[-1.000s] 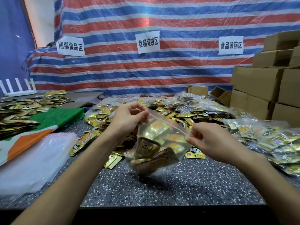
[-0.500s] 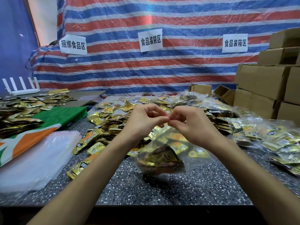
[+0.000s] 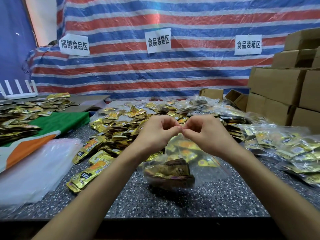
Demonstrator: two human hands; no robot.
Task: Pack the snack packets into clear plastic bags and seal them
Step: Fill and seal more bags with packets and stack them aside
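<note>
Clear plastic bag (image 3: 210, 168), loaded with gold foil snack packets (image 3: 169, 172), hangs at the centre of my head view, its bottom low on the speckled grey worktop (image 3: 173, 205). My left hand (image 3: 155, 134) and right hand (image 3: 206, 135) both pinch its top edge, fingertips meeting at 12 o'clock above the bag. I judge this the sealing step: next, slide both pinches apart along the strip, pressing firmly. Loose gold packets (image 3: 121, 129) lie at 10 o'clock, filled bags (image 3: 285, 144) at 3 o'clock.
</note>
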